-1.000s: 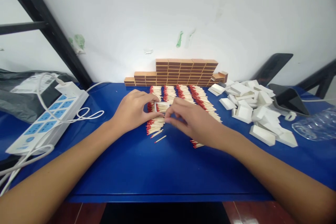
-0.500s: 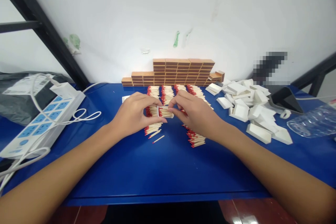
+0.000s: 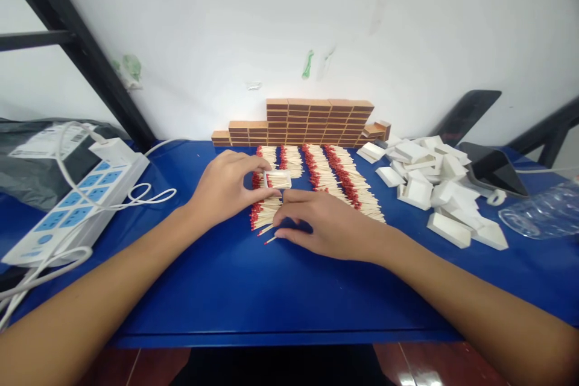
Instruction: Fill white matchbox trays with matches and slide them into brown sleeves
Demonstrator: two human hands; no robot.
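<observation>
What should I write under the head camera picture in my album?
Left hand holding a white tray of matches, right hand by a loose match.

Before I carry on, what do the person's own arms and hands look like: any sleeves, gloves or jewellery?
The left hand and right hand are bare, with no gloves, rings or wristbands visible. The left forearm and right forearm show no sleeves, cables or markings.

Blue bench [image 3: 253, 295]; tan boxes [image 3: 319, 123] striped dark brown along its back edge; cream matches [image 3: 355, 176], red-tipped, in 4 bands. White trays [image 3: 415, 190] towards its right edge; white power strip [image 3: 76, 212], blue-panelled, by its left edge.
</observation>
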